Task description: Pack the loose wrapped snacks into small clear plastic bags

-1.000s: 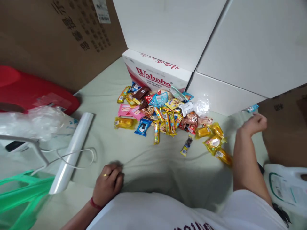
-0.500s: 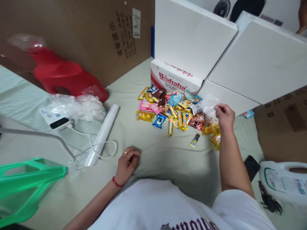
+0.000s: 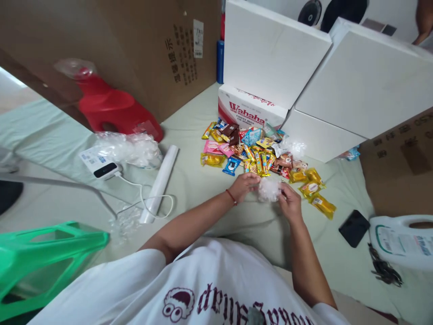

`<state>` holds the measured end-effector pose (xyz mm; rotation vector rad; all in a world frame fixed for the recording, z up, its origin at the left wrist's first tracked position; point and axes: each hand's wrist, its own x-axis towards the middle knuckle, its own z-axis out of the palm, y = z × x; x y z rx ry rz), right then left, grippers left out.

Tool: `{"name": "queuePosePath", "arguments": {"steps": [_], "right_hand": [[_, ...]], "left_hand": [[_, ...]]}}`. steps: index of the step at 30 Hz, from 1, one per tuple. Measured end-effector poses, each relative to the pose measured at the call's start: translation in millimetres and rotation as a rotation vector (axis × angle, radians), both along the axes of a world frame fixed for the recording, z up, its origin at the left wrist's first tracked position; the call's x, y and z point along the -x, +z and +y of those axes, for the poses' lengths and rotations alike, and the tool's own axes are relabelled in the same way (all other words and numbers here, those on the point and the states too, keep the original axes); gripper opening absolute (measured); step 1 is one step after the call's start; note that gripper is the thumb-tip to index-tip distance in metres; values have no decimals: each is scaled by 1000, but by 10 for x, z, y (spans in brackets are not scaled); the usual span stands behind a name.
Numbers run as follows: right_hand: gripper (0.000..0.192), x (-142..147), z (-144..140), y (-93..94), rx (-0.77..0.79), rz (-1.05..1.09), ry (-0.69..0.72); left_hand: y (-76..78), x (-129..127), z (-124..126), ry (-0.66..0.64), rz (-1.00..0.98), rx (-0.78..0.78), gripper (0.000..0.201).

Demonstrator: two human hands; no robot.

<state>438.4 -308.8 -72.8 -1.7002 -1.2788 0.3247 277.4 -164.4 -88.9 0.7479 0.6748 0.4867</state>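
A small crumpled clear plastic bag (image 3: 269, 188) is pinched between my two hands, just in front of the snack pile. My left hand (image 3: 246, 187) grips its left side with closed fingers. On the right side, the thumb and fingers of my right hand (image 3: 291, 202) close on it. Behind them spreads a heap of wrapped snacks: yellow stick packets (image 3: 259, 163), a blue packet (image 3: 232, 166), pink packets (image 3: 213, 146) and dark brown packets (image 3: 232, 133). Another clear plastic bag (image 3: 297, 148) lies at the heap's right edge. Several yellow-wrapped cakes (image 3: 323, 206) lie right of my right hand.
A white Wahaba-lettered carton (image 3: 248, 110) and white panels (image 3: 324, 90) stand behind the heap. Left are a red jug (image 3: 115, 106), a white roll (image 3: 159, 185), a cabled device (image 3: 107, 170) and a green plastic stool (image 3: 54, 243). Right lie a black phone (image 3: 354, 228), keys (image 3: 385, 271) and a white jug (image 3: 402, 239).
My right hand has come back from the heap's right side toward me with clear plastic. My left hand has risen from the sheet to the right and now grips the bag too.
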Motion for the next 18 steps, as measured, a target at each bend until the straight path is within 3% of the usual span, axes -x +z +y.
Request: {"name": "queuePosePath", "arguments": {"steps": [4,7,10,12,15,18], "right_hand": [[22,-205,-140,49,3,147,-92],[22,-248,-104,64,-18,246,-53],[23,-167,7,35,8,316,47],[23,-127,63,-19,15,363,55],[22,-250,114,-102,-93,422,-117],[21,-664,229,-56,-317,345,-459]], "left_hand": [[-64,73,21,70,6,-5,44],[-77,111,-97,-33,-15,65,54],[-117,59,-237,-147,-47,109,78],[-174,26,-276,-139,-33,58,73],[-282,47,-247,-66,26,-28,51],[-380,108,-196,-8,106,-79,39]]}}
